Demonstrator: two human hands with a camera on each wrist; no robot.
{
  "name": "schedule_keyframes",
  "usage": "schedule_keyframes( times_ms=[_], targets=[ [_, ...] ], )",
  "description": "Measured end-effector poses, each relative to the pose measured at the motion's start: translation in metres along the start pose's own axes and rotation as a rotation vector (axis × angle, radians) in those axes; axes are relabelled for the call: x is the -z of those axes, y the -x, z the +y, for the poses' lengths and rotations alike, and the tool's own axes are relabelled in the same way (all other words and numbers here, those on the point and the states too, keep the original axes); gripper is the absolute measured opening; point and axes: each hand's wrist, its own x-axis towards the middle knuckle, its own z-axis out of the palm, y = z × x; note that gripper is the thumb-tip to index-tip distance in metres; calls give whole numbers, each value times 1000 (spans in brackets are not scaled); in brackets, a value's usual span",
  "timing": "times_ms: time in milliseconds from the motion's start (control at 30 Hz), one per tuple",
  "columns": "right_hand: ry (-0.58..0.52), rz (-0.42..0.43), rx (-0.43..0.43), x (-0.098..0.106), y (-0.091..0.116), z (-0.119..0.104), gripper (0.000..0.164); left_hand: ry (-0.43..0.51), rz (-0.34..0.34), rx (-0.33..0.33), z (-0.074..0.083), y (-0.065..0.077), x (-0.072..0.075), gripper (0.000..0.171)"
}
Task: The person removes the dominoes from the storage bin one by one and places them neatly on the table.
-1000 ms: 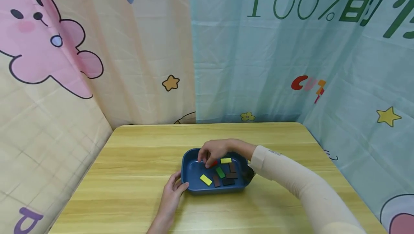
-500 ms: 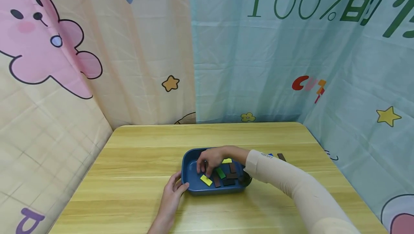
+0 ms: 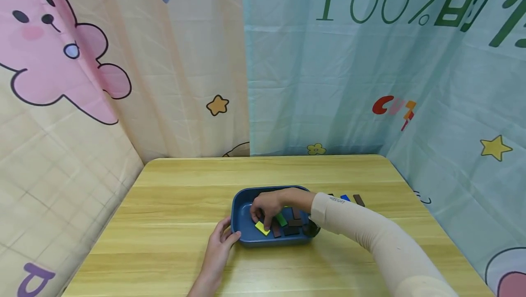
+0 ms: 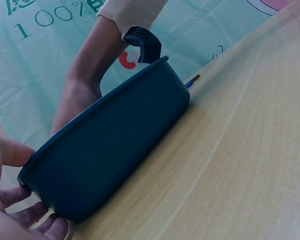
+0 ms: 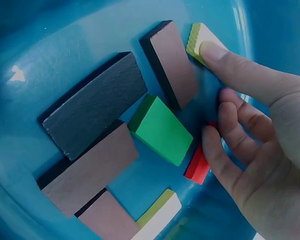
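The thumb of the right hand (image 5: 262,137) rests on a yellow block (image 5: 194,42) inside the blue tray (image 3: 273,244); its other fingers bend loosely, parted from the thumb, close by a red block (image 5: 197,169). Beside them lie a green block (image 5: 162,132) and a black block (image 5: 97,105). The left hand (image 3: 219,242) grips the tray's left end, thumb at the rim. Beyond the tray, a blue block (image 3: 345,198) sits on the surface (image 3: 185,187).

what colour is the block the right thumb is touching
The block is yellow; the head view shows it best.
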Motion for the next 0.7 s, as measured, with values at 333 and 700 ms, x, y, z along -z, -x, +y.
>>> schedule_keyframes(
  times_ms=[333, 700],
  targets=[
    [-72, 33, -1, 0, 4, 2, 25, 4, -17, 27, 0, -1, -1, 53],
    [-382, 10, 97, 7, 15, 10, 13, -9, -5, 6, 0, 0, -1, 52]
  ],
)
